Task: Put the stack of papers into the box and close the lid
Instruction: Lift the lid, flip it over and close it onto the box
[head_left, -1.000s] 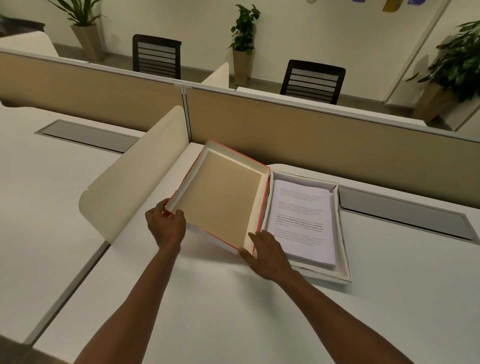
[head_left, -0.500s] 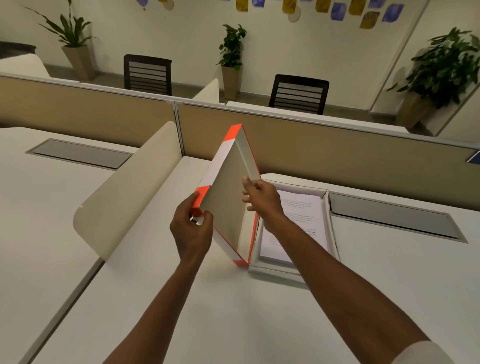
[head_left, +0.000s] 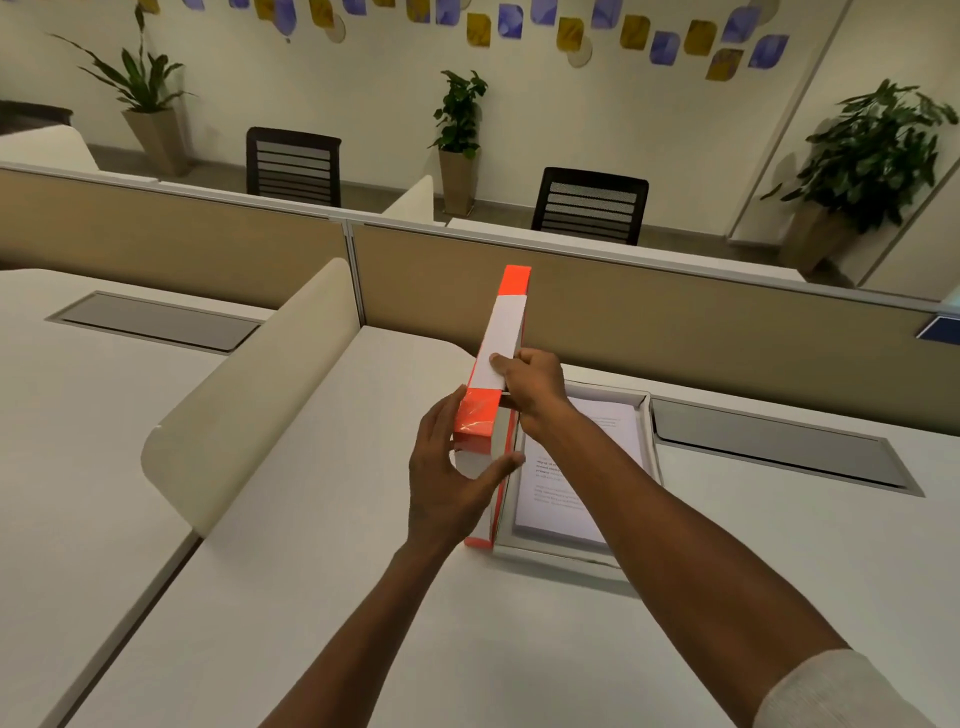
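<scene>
The orange and white lid (head_left: 503, 340) stands on edge, nearly upright, its lower corner on the desk at the left side of the white box (head_left: 563, 558). My left hand (head_left: 451, 480) cups the lid's near lower end, fingers spread around it. My right hand (head_left: 530, 387) grips the lid's top edge, thumb on the white band. The stack of papers (head_left: 576, 483) lies flat inside the box, with printed text on the top sheet, partly hidden by my right forearm.
A curved cream divider (head_left: 249, 400) rises to the left of the lid. A tan partition (head_left: 675, 322) runs along the desk's far side. Grey cable hatches (head_left: 779, 449) (head_left: 156, 322) are set in the desks. Chairs and potted plants stand beyond.
The lid has swung up from lying open-side-up on the desk to standing on edge beside the box. My right hand moved from its lower corner to its top edge.
</scene>
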